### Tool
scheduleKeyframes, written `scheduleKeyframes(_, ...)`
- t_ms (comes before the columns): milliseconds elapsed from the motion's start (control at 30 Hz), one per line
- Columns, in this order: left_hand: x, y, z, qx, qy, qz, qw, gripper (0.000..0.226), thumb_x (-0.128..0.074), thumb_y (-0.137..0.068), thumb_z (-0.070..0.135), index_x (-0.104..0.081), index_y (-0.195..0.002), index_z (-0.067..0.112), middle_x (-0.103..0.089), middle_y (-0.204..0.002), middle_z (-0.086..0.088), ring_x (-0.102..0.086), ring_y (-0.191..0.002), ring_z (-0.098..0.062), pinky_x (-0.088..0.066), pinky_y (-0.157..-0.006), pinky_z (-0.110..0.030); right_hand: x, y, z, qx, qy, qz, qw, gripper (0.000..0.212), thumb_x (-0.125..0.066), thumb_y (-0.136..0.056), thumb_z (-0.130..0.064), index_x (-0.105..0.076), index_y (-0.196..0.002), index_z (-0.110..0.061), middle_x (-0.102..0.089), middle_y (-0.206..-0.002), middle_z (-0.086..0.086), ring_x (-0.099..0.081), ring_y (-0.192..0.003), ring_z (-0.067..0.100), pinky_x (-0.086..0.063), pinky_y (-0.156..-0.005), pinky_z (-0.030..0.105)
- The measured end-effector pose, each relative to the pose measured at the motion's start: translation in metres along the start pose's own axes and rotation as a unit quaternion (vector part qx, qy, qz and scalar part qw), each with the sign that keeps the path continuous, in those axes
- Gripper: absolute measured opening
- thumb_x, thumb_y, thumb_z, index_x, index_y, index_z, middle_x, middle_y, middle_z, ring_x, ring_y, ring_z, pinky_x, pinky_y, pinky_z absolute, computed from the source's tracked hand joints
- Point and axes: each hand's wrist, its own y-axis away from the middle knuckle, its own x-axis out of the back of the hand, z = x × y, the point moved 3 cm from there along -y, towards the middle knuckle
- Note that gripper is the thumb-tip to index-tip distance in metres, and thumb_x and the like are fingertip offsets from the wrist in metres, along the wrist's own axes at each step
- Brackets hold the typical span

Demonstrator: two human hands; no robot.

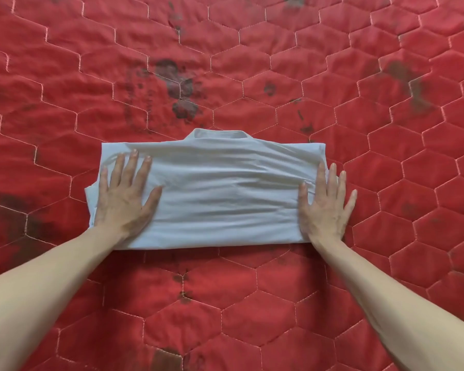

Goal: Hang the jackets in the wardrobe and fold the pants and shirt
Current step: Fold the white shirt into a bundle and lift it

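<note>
A white shirt [225, 194] lies folded into a wide rectangle in the middle of the view, its collar pointing away from me. My left hand [123, 196] presses flat on the shirt's left end with fingers straight and spread. At the shirt's right edge my right hand [326, 207] lies flat, partly on the cloth and partly on the quilt. No jackets or pants are in view.
A red quilted bedspread [225, 303] with hexagon stitching and dark stains fills the whole view under the shirt. My bare forearms reach in from the bottom corners.
</note>
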Motion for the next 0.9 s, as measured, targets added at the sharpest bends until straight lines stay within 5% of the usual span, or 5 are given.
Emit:
scheduleKeyframes(133,0.001,0.000,0.000,0.013,-0.016,-0.011,1.000,0.075,-0.021,-0.102,0.064,-0.009,-0.168,0.030,-0.001,-0.177,-0.001,0.008,-0.162,-0.025,0.005,-0.128,-0.060,-0.004,0.001,0.009,-0.022,-0.017,-0.024,0.999,0.068,-0.018,-0.108,-0.062,0.003,-0.167,-0.036,0.003,-0.176,-0.004,0.008,-0.161,0.016,0.002,-0.130,0.050)
scheduleKeyframes(267,0.006,0.008,0.008,-0.009,-0.025,-0.002,1.000,0.075,-0.023,-0.101,0.065,-0.012,-0.168,0.031,-0.004,-0.176,-0.002,0.008,-0.162,-0.027,0.008,-0.125,-0.062,0.004,0.006,0.009,-0.070,-0.096,0.005,0.993,0.081,-0.038,-0.104,-0.065,-0.002,-0.168,-0.029,-0.001,-0.176,0.003,0.001,-0.162,0.020,-0.003,-0.129,0.044)
scheduleKeyframes(433,-0.003,0.022,0.008,0.005,-0.046,-0.022,0.999,0.078,-0.021,-0.099,0.066,-0.009,-0.168,0.032,0.000,-0.177,0.000,0.008,-0.162,-0.025,-0.001,-0.126,-0.066,0.020,0.024,0.010,-0.212,-0.163,0.052,0.962,0.108,-0.062,-0.083,-0.079,-0.030,-0.161,-0.011,-0.046,-0.153,0.017,-0.041,-0.136,0.039,-0.030,-0.114,0.047)
scheduleKeyframes(667,0.007,0.031,-0.001,0.025,-0.027,-0.039,0.999,0.080,-0.022,-0.097,0.069,-0.014,-0.167,0.032,-0.005,-0.176,-0.001,0.006,-0.162,-0.028,0.003,-0.125,-0.065,0.048,0.019,0.008,-0.259,-0.364,-0.108,0.888,0.040,-0.084,-0.078,-0.043,-0.072,-0.107,-0.017,-0.077,-0.104,0.003,-0.074,-0.097,0.029,-0.060,-0.090,0.052)
scheduleKeyframes(900,0.038,0.058,-0.021,0.045,0.007,-0.078,0.996,0.088,-0.013,-0.092,0.070,-0.027,-0.165,0.025,-0.016,-0.174,-0.007,-0.008,-0.162,-0.029,-0.004,-0.130,-0.052,0.111,0.020,-0.059,-0.142,-0.248,-0.132,0.949,0.026,-0.060,-0.093,-0.028,-0.065,-0.104,-0.006,-0.071,-0.101,0.012,-0.065,-0.101,0.041,-0.053,-0.085,0.046)
